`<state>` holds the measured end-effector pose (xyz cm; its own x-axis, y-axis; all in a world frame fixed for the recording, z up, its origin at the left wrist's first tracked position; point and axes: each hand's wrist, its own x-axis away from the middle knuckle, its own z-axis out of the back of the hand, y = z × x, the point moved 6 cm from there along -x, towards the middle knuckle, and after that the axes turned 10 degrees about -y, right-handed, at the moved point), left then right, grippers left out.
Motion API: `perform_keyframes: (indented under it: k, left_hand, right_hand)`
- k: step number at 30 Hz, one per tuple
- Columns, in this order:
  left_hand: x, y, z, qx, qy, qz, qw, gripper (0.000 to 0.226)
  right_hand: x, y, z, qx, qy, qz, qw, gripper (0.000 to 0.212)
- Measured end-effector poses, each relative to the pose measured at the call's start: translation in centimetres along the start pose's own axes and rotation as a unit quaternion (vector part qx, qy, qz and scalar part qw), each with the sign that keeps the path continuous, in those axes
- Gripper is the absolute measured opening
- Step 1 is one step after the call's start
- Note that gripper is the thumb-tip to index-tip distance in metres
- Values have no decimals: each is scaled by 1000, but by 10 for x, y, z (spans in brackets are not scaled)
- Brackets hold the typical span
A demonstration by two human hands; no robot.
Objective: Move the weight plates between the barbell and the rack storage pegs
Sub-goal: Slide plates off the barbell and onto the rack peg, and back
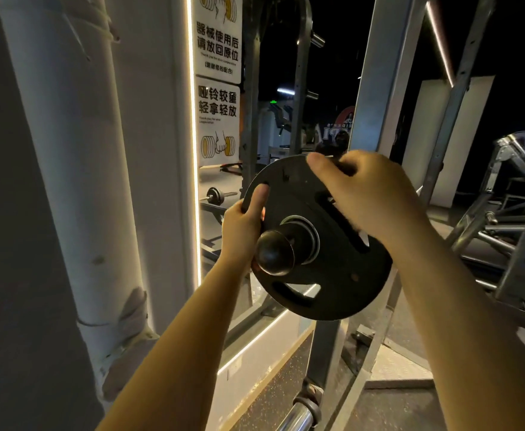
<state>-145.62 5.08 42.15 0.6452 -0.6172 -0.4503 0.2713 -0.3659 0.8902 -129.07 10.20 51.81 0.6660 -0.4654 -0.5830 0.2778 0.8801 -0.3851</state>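
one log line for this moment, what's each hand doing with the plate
left hand: grips plate edge | right hand: grips plate top | weight plate: on storage peg | stage: cannot tell if loading or removing

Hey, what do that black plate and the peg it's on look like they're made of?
Weight plate: matte black, probably rubber-coated or painted iron; dull, scuffed face, bright metal ring around the bore. Storage peg: dark, smooth, rounded end with soft highlights, likely metal or hard plastic; can't tell which.

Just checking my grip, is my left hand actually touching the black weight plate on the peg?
Touching. The head view shows the left hand gripping the weight plate at its left edge, thumb pressed on its face.
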Motion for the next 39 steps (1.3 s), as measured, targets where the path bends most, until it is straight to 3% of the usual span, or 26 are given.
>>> perform_keyframes:
  k: [2,4,8,12,15,18,21,23,25,29,35,39]
  left_hand:
    - [-9,14,-1,-40,-18,-33,998,38]
    - [-13,25,-2,-78,-37,-75,993,43]
    - [-13,29,-3,-105,-52,-95,989,40]
    - [-13,16,0,-69,-16,-58,996,24]
    - [-8,-5,1,-8,39,-18,999,29]
    - [2,-27,-1,55,92,33,994,35]
    - [8,-41,-4,74,108,37,991,29]
    - [10,-46,-7,158,101,60,980,29]
    - [9,-47,-9,194,93,64,974,29]
    - [-6,-24,-4,62,81,-18,995,30]
    - [-28,23,-16,-76,-58,-101,990,30]
    - [-26,27,-16,-78,-49,-92,991,41]
  right_hand:
    - [15,15,-1,-45,57,-16,997,46]
    - [27,26,-4,-90,95,-19,991,41]
    - [31,28,-4,-112,108,-6,988,38]
    - [16,25,-2,-88,36,-14,995,45]
    - [-3,15,0,-81,-36,-15,996,50]
    - [-25,-3,2,17,-90,16,996,51]
    - [-35,-9,0,50,-132,41,989,52]
    - [-37,-10,-2,56,-137,46,988,57]
    - [-36,-10,-1,58,-123,51,989,58]
    - [-19,3,2,31,-48,58,997,45]
    - [24,47,-5,-143,115,30,983,35]
    - [25,50,-7,-159,122,34,979,37]
